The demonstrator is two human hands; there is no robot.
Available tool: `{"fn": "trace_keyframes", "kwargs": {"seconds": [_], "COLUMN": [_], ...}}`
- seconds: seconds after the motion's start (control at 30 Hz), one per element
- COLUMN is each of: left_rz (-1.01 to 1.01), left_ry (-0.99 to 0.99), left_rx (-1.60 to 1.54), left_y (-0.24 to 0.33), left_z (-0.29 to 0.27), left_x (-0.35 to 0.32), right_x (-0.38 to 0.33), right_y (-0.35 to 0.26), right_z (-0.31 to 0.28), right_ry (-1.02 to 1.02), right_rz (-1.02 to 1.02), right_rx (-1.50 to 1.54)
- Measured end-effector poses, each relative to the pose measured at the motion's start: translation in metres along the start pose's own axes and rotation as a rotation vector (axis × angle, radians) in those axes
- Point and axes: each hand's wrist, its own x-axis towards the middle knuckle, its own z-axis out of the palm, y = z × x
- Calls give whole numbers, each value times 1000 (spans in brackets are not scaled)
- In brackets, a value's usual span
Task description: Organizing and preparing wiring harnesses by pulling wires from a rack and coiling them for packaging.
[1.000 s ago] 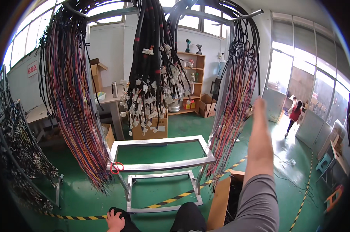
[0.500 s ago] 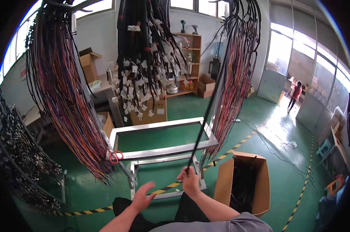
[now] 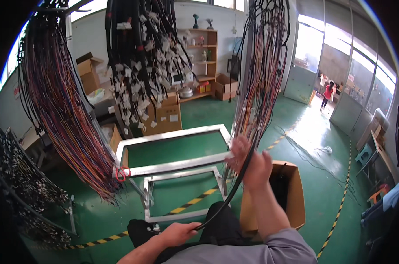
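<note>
My left hand (image 3: 178,234), low and over my lap, is closed around the lower end of a black cable (image 3: 229,197). From there the cable curves up to the right and runs past my right hand (image 3: 252,166). That hand is raised with its fingers spread, and the cable passes between its thumb and fingers without a closed grip. Just behind the fingers hangs a bundle of red, brown and black wires (image 3: 263,97). Small white connectors (image 3: 153,228) show by my left knee; whether they belong to the held cable I cannot tell.
A metal frame (image 3: 177,169) stands ahead, with red-handled scissors (image 3: 123,174) at its left corner. Wire bundles hang left (image 3: 60,114) and centre (image 3: 140,57). An open cardboard box (image 3: 296,193) is at my right. Another person (image 3: 328,93) stands near the far doorway.
My left hand has gone down and closed on the cable's end. My right hand has let go of its grip and moved up and right to the hanging wires. The view has shifted right.
</note>
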Motion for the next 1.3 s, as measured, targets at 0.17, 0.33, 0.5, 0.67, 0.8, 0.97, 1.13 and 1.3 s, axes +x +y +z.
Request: {"fn": "trace_keyframes", "kwargs": {"seconds": [0.17,0.33,0.5,0.67,0.8,0.97,1.13,1.3], "left_rz": [-265,-672,-608,-398,-347,-587,-675,-611], "left_ry": [220,336,573,498,339,281,153,103], "left_rx": [-219,-363,-236,-149,-145,-242,-150,-270], "left_y": [-84,-84,-64,-33,-13,-45,-56,-46], "left_z": [9,-1,-46,-14,14,28,34,58], "left_x": [-123,-242,-298,-252,-221,-248,-264,-231], "right_x": [21,-2,4,45,25,-35,-67,-60], "right_y": [-52,-2,13,-44,-54,-8,36,25], "right_z": [-101,-111,-60,-126,-125,-88,-82,-106], "right_ry": [413,626,210,369,332,412,360,247], "right_rz": [103,216,105,196,325,212,127,103], "right_rx": [52,73,51,-28,146,116,126,-56]}}
